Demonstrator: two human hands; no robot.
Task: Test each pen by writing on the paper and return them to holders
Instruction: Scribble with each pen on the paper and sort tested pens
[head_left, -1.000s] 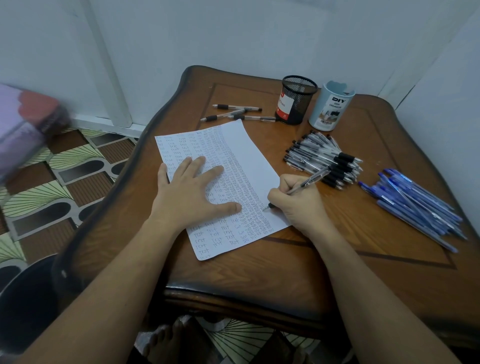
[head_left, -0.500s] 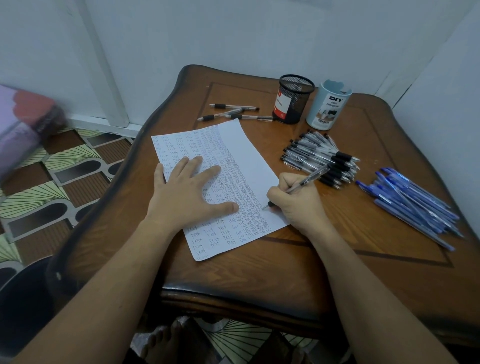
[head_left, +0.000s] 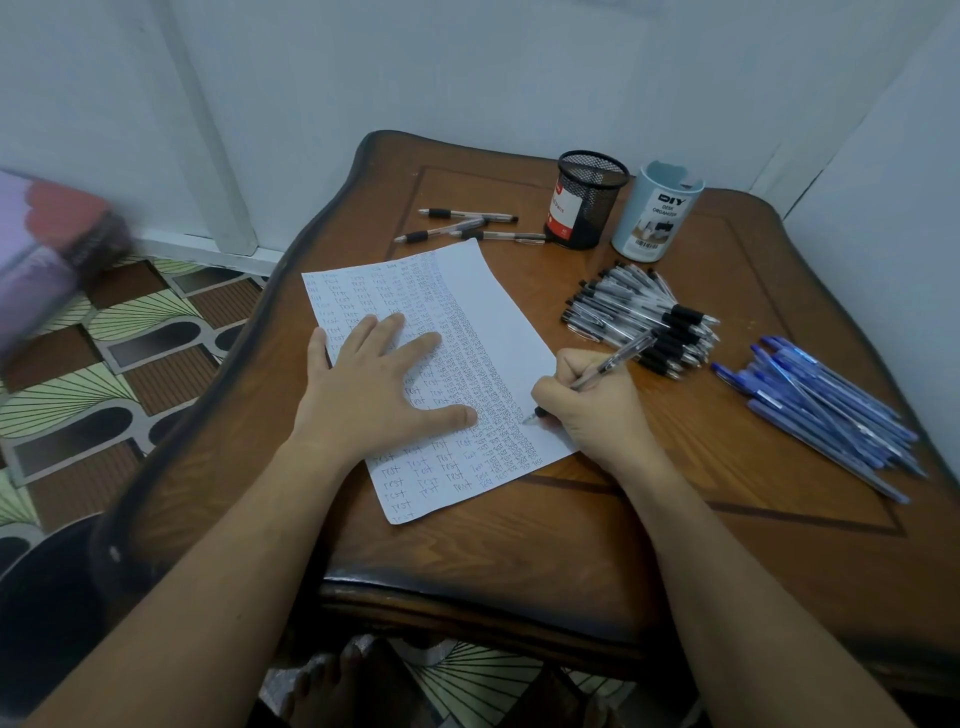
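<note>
Pinched in the curled fingers (head_left: 569, 374) of the right hand (head_left: 592, 415): a clear pen (head_left: 618, 359) with a black grip, tip down on the paper (head_left: 498, 317) close to its right edge, barrel slanting up toward the counter's far right corner. Flat on the left half of the sheet, the left hand (head_left: 374, 400), fingers (head_left: 415, 345) straight and spread, thumb out toward the pen tip but apart from it.

Paper at the middle of the counter (head_left: 519, 551), slightly askew, packed with rows of the handwritten word "Test", larger at the left, tiny and dense toward the right, with a blank strip along the right margin.

Near the far edge, a black mesh holder (head_left: 589, 205) with a red-and-white label, print too small to read. Just beside it on the right, a pale blue holder (head_left: 655, 221) marked "DIY DESK ORGANIZER". Left of the mesh holder, three loose pens (head_left: 467, 226). Right of the paper, just beyond the writing hand, a heap of black-grip pens (head_left: 639, 317); toward the right edge, a heap of blue pens (head_left: 821, 410).
</note>
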